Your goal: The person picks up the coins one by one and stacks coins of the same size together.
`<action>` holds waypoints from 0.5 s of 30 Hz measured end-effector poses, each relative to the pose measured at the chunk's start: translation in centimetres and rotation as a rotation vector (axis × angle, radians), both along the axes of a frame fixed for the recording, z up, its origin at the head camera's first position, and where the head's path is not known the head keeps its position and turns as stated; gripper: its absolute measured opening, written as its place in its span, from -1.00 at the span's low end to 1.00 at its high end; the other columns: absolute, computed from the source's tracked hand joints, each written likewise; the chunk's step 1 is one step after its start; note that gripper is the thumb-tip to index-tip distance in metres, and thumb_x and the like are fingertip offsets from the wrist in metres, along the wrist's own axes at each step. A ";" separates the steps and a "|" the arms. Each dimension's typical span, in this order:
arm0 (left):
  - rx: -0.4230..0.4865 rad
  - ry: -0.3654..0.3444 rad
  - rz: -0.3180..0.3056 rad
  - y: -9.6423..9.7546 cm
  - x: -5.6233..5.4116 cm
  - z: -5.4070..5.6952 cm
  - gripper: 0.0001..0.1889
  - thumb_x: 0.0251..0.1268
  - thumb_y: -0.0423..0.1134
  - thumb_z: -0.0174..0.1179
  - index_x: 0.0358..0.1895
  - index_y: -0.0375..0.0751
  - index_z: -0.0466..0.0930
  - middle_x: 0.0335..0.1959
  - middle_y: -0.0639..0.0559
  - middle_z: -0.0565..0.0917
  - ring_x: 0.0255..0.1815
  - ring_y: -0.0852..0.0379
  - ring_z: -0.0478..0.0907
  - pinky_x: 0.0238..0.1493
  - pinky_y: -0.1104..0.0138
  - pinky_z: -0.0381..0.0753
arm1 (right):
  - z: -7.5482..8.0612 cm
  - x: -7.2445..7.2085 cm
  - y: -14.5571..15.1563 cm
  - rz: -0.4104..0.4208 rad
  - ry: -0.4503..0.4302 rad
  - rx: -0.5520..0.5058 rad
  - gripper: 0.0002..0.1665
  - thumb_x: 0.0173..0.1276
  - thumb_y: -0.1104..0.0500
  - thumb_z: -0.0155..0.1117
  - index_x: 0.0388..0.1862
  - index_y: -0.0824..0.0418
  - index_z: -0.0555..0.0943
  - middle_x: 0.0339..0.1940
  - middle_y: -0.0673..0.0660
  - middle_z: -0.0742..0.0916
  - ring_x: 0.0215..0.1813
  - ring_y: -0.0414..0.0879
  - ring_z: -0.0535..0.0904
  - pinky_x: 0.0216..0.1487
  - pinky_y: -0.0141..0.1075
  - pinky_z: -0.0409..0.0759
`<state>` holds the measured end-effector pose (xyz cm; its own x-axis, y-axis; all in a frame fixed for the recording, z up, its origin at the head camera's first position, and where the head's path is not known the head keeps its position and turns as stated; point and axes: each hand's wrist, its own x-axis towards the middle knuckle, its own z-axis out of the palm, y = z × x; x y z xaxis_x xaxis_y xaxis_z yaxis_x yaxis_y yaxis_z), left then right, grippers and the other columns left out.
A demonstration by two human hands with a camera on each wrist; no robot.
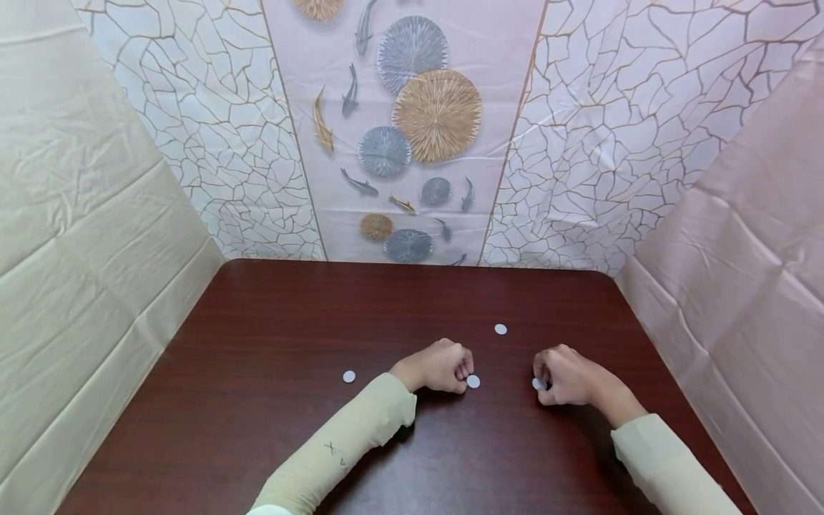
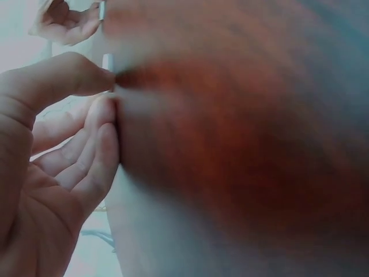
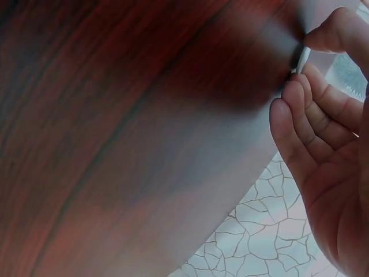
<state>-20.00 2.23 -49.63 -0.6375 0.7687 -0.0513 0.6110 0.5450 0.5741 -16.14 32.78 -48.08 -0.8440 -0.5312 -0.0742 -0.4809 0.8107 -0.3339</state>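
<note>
My left hand (image 1: 444, 366) is low over the tabletop, its thumb and fingertips pinching the near edge of a small white disc (image 1: 473, 381). In the left wrist view that disc (image 2: 108, 64) stands out as a thin pale edge by the thumb tip. Facing it from the right, my right hand (image 1: 569, 375) pinches another white disc (image 1: 538, 384), partly covered by the fingers. The right wrist view has this disc (image 3: 303, 59) between thumb and fingertips, close to the wood.
One more white disc (image 1: 501, 329) lies farther back, between the hands. Another white disc (image 1: 349, 376) is left of the left forearm. The dark reddish wooden table (image 1: 270, 315) is bordered by a patterned cloth (image 1: 412, 179) behind and plain cloths at both sides.
</note>
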 end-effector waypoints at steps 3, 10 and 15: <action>-0.001 -0.052 -0.014 -0.1 -0.3 0.4 -0.84 0.15 -0.38 0.44 -0.20 -0.17 0.71 -0.36 0.17 0.77 -0.37 0.48 0.61 -0.20 0.64 0.60 | 0.2 -0.1 0.2 0.004 -0.017 -0.012 -0.81 0.05 0.21 0.53 -0.40 0.07 0.64 -0.48 -0.13 0.64 -0.45 -0.39 0.47 -0.38 -0.43 0.52; -0.037 -0.063 -0.060 0.5 -2.0 1.4 -0.87 0.27 -0.32 0.39 -0.14 -0.20 0.74 -0.30 0.14 0.80 -0.28 0.43 0.67 -0.15 0.60 0.61 | 0.5 0.0 0.3 -0.002 -0.045 -0.018 -0.84 0.11 0.22 0.53 -0.40 0.07 0.67 -0.49 -0.11 0.66 -0.43 -0.39 0.49 -0.36 -0.42 0.54; -0.049 0.046 -0.027 1.9 -3.9 1.6 -0.83 0.33 -0.30 0.35 -0.06 -0.21 0.72 -0.18 0.07 0.80 -0.15 0.31 0.71 -0.09 0.58 0.60 | 0.9 0.0 0.3 -0.010 -0.067 -0.028 -0.86 0.13 0.23 0.55 -0.39 0.10 0.70 -0.46 -0.10 0.69 -0.42 -0.37 0.51 -0.35 -0.41 0.56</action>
